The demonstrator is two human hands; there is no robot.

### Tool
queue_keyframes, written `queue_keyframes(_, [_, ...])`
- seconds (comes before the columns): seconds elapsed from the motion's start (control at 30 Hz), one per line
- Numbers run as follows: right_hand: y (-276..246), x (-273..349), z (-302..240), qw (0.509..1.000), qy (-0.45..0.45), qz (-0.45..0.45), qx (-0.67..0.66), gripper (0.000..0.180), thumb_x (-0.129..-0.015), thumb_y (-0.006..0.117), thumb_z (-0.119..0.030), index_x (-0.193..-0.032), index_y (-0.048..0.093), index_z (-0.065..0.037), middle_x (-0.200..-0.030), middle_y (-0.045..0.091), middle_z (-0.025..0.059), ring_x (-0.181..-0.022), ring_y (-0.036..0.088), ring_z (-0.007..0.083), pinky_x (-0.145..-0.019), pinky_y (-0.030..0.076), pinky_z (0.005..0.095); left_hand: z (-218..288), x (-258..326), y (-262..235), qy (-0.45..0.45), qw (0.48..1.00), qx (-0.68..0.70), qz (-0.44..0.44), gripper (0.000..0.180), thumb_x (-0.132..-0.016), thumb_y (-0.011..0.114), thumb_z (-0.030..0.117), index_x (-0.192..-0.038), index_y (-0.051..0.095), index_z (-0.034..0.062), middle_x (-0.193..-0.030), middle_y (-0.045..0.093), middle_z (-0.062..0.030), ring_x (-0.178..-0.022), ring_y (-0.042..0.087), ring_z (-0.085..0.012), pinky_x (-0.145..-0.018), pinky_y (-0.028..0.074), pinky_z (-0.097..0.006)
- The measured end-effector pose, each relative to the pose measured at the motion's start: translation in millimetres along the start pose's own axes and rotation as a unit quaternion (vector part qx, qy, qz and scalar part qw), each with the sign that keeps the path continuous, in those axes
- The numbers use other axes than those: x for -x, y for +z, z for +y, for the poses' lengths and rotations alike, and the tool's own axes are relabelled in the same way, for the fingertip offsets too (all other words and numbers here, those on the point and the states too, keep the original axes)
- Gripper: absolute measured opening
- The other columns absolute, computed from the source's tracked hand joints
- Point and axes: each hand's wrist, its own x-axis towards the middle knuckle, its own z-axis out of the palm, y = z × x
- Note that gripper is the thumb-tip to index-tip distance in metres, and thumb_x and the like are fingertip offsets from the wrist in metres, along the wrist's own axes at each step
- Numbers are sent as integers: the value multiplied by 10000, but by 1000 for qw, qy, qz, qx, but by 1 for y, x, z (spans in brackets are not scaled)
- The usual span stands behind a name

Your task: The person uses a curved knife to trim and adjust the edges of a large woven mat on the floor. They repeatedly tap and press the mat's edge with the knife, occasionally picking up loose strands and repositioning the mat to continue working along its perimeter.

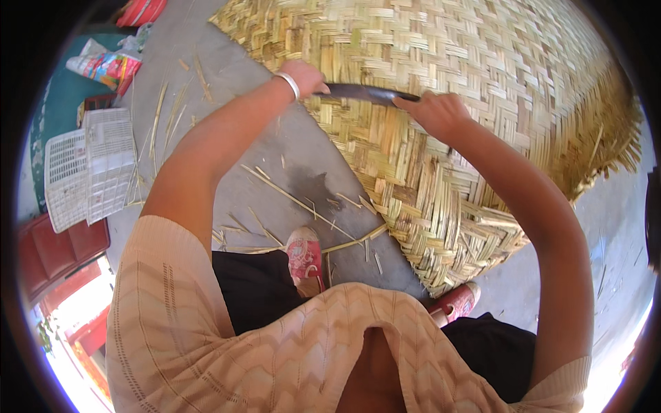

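Both my hands grip a long, dark, slightly curved bar (368, 93), like a blade or strip, whose exact kind I cannot make out. My left hand (303, 76), with a white bangle at the wrist, is closed round its left end. Round the right end, my right hand (441, 115) is closed too, thumb along the bar. Beneath the bar lies a large woven mat (441, 58) of flat yellowish-green strips, its left edge running under the bar. Whether the bar touches the weave, I cannot tell.
Loose straw strips (303, 203) litter the grey floor (241, 148) left of the mat. Two white plastic baskets (110, 162) stand at the left, near a dark red seat (65, 251) and colourful packets (110, 67). My pink shoes (304, 258) are by the mat's near corner.
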Motion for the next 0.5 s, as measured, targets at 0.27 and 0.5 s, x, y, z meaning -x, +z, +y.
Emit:
queue_keyframes(0.27, [-34, -28, 0, 984, 115, 16, -135, 433, -918, 513, -238, -1350, 510, -200, -946, 699, 95, -853, 690, 258, -692, 548, 383, -9, -61, -8, -126, 980, 68, 139, 439, -955, 487, 449, -1248, 597, 141, -1144, 673, -160, -1053, 638, -347, -896, 495, -472])
queue_keyframes(0.5, [-74, 132, 62, 877, 194, 264, -352, 556, -753, 700, -224, -1286, 583, -113, -945, 705, 152, -883, 673, 266, -760, 521, 370, 80, -23, -46, 11, 957, 200, 211, 471, -967, 434, 517, -1229, 601, 164, -1004, 704, -168, -934, 659, -385, -808, 509, -495])
